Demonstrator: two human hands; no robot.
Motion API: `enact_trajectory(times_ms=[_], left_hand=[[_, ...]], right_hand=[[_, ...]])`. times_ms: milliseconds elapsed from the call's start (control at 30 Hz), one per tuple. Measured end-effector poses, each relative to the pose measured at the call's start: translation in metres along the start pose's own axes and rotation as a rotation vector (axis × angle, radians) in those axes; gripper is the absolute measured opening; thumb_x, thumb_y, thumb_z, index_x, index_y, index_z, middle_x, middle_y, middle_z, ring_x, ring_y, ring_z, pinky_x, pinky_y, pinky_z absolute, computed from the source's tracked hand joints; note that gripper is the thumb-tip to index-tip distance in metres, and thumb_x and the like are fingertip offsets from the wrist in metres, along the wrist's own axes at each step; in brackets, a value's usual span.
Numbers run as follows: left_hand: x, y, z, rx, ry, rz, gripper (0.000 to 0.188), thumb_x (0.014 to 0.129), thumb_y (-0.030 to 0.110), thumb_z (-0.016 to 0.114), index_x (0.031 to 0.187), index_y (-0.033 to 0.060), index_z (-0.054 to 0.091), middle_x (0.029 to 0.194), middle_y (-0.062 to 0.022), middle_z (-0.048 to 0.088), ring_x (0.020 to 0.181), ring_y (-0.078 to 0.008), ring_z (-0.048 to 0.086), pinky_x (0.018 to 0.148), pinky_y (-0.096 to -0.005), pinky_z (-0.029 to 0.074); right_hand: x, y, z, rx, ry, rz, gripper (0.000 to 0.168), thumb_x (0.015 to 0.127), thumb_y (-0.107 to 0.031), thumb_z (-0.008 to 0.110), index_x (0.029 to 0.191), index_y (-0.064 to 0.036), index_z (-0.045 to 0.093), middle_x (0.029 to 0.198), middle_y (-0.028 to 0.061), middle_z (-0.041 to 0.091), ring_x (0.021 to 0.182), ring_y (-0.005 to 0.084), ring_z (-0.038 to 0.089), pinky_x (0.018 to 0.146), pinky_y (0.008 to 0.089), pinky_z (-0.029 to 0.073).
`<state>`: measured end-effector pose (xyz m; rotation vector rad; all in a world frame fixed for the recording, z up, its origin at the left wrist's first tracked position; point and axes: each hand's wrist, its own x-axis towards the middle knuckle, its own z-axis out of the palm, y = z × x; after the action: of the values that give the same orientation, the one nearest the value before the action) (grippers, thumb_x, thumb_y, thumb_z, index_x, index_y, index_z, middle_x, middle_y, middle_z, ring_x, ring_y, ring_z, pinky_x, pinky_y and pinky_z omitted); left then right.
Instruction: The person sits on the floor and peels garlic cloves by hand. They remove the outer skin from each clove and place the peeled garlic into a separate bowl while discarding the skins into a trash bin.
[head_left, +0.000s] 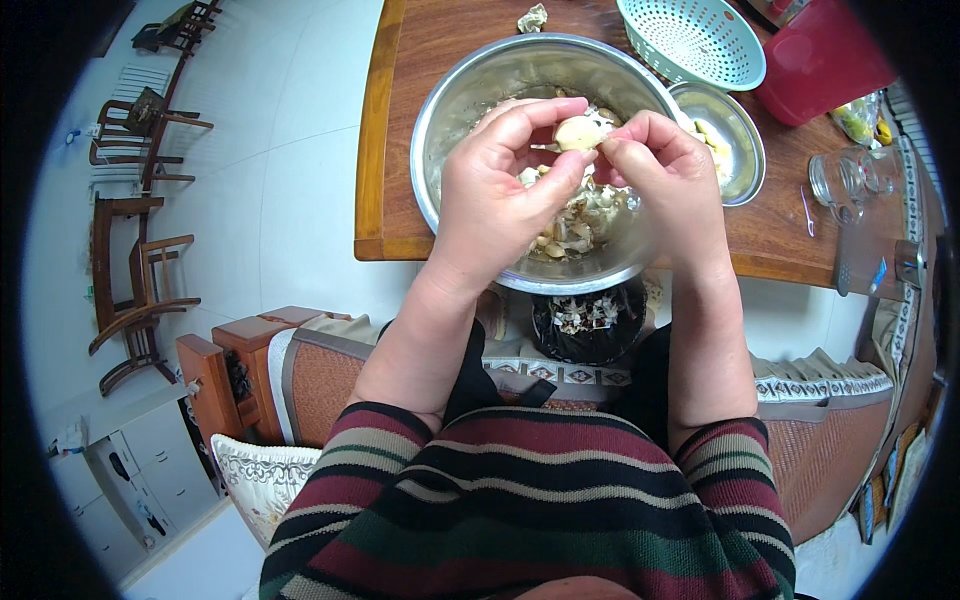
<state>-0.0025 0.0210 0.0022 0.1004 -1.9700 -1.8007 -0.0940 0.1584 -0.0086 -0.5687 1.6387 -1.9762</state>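
A pale garlic clove (577, 133) is pinched between the thumb and fingertips of my left hand (502, 180). Thumb and forefinger of my right hand (664, 161) are pressed together at the clove's right end; whether they grip a bit of skin there is too small to tell. Both hands are above a large stainless steel bowl (551, 281). Inside it lie loose garlic cloves and papery skins (589, 217), partly hidden by my hands. Behind my right hand a smaller metal bowl (750, 161) contains several peeled cloves (712, 139).
On the wooden table (405, 150) stand a mint-green colander (697, 45), a red plastic container (817, 67) and a glass mug (829, 184). A crumpled scrap (532, 19) lies behind the big bowl. Below the table edge is a black-lined bin (589, 322) holding skins.
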Motion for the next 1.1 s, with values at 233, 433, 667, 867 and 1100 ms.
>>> enact_trajectory(times_ms=[233,433,667,867,1100], left_hand=[[0.002,0.002,-0.007,-0.354,-0.023,-0.193,0.033,0.087,0.004,0.064,0.119,-0.0030,0.057,0.105,-0.0117,0.065,0.093,-0.0133,0.063,0.079,-0.0248,0.053],[0.003,0.001,-0.009,-0.377,-0.034,-0.229,0.032,0.087,0.005,0.065,0.117,-0.0024,0.059,0.104,-0.0111,0.065,0.090,-0.0141,0.064,0.079,-0.0271,0.054],[0.003,-0.003,-0.012,-0.417,-0.059,-0.314,0.030,0.086,0.006,0.065,0.115,-0.0022,0.058,0.103,-0.0112,0.065,0.091,-0.0158,0.064,0.082,-0.0293,0.055],[0.003,-0.004,-0.013,-0.438,-0.067,-0.334,0.031,0.086,0.007,0.065,0.115,-0.0016,0.058,0.104,-0.0114,0.065,0.092,-0.0165,0.064,0.083,-0.0304,0.055],[0.003,-0.008,-0.013,-0.450,-0.067,-0.319,0.030,0.086,0.005,0.065,0.114,-0.0021,0.057,0.104,-0.0125,0.065,0.094,-0.0176,0.064,0.084,-0.0310,0.055]], right_hand=[[-0.002,-0.011,-0.002,-0.152,-0.170,0.112,0.011,0.086,-0.012,0.066,0.088,0.000,0.064,0.078,0.0004,0.064,0.073,0.0054,0.059,0.066,0.0196,0.048],[-0.004,-0.013,0.005,-0.024,-0.046,0.025,0.014,0.085,-0.013,0.068,0.089,0.001,0.065,0.080,0.0014,0.065,0.075,0.0056,0.060,0.069,0.0193,0.049],[-0.002,-0.011,-0.004,-0.059,-0.077,0.053,0.017,0.084,-0.014,0.070,0.092,0.001,0.066,0.082,0.0036,0.067,0.073,0.0074,0.062,0.067,0.0202,0.051],[-0.002,-0.012,-0.004,-0.012,-0.101,0.077,0.017,0.084,-0.015,0.069,0.090,0.001,0.066,0.082,0.0038,0.067,0.073,0.0076,0.063,0.066,0.0204,0.051],[-0.002,-0.011,-0.005,-0.043,-0.080,0.089,0.018,0.085,-0.014,0.068,0.093,0.001,0.067,0.084,0.0048,0.068,0.074,0.0084,0.064,0.067,0.0208,0.052]])
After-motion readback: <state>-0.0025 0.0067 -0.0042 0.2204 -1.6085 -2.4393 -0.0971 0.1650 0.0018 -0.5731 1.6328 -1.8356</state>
